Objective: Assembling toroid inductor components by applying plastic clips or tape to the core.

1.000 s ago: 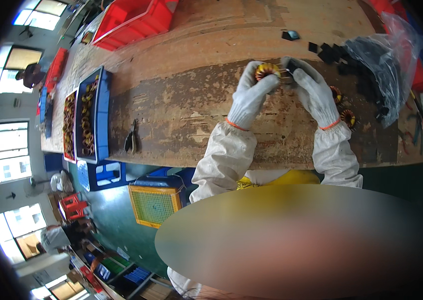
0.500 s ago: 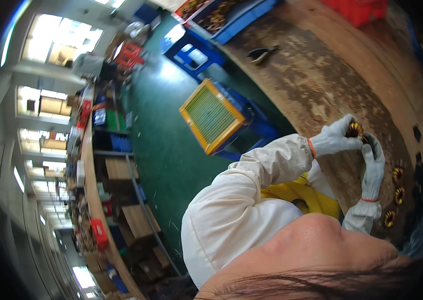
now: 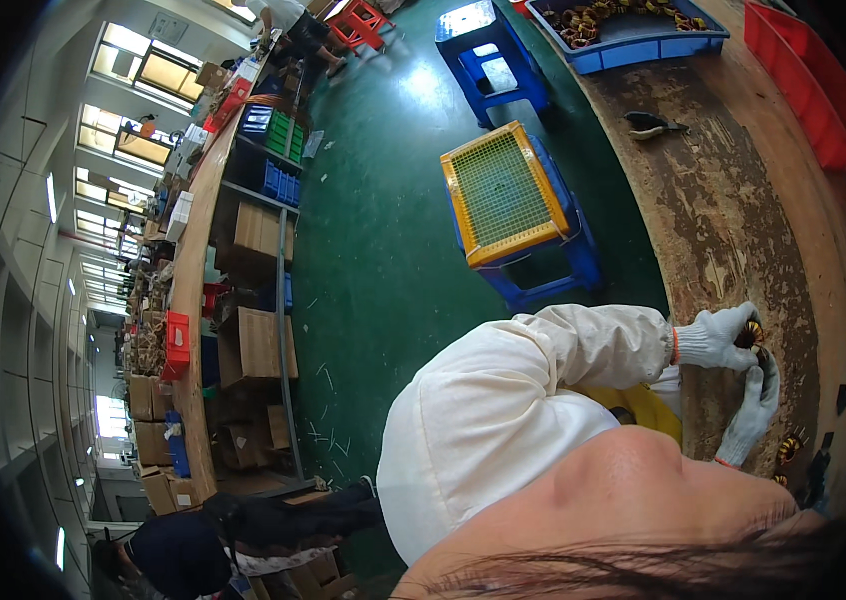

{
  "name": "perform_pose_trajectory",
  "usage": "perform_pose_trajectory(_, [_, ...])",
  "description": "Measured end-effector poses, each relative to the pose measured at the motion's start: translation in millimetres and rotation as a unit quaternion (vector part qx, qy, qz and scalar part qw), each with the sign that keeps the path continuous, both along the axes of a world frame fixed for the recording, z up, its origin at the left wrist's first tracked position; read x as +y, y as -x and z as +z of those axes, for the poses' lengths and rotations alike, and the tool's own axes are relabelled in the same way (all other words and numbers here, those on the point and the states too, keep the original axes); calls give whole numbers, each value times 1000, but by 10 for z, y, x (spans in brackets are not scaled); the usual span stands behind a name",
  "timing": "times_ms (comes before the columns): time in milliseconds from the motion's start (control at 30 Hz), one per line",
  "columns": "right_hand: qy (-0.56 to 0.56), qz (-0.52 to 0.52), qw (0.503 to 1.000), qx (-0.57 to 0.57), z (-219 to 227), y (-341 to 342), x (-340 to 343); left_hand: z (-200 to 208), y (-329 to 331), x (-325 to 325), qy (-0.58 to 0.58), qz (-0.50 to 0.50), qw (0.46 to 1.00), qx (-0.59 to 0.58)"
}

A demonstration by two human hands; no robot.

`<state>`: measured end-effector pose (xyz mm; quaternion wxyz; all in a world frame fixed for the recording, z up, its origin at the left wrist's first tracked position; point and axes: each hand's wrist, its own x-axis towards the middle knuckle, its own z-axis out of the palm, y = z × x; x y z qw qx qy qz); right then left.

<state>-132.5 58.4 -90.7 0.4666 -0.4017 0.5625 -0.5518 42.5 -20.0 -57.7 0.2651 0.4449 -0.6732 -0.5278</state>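
My left hand (image 3: pixel 713 338), in a white knit glove with an orange cuff edge, grips a small ring-shaped wire-wound coil (image 3: pixel 753 332), coppery yellow and dark. My right hand (image 3: pixel 749 420), gloved too, meets it from the near side with fingers closed at the coil's edge; its fingertips partly hide the coil. Both hands are just over the worn wooden bench (image 3: pixel 708 215). Beside my right hand, another coil (image 3: pixel 791 446) lies on the bench, with part of one more below it.
Dark-handled pliers (image 3: pixel 651 127) lie farther up the bench, near a blue tray (image 3: pixel 648 52) of coils and a red bin (image 3: pixel 813 95). On the floor stand a blue stool (image 3: pixel 491 75) and another bearing a yellow-framed mesh (image 3: pixel 505 192). A person in dark clothes (image 3: pixel 178 550) is at lower left.
The view has swung, so the bench and stools sit differently in it, and more of the tray and room shows. Both hands stay together at the coil.
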Motion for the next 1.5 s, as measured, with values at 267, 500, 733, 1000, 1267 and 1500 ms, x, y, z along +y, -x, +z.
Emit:
perform_pose_trajectory(267, [-2,-35,999,34,165,6,60,17,37,23,-10,-32,995,94])
perform_pose_trajectory(500, [2,10,1000,-15,319,-65,-81,-227,38,-112,-24,-31,985,167])
perform_pose_trajectory(733, [-40,22,984,-173,233,111,42,-65,86,-86,-66,-59,992,93])
perform_pose_trajectory(1000, [-42,53,975,-210,226,136,20,-78,90,-24,-15,-25,998,55])
perform_pose_trajectory(1267, [-39,75,971,-222,174,203,-9,-214,117,-17,62,-21,996,57])
perform_pose_trajectory(1500, [-30,82,978,-191,147,219,-7,-272,139,-5,85,-19,995,45])
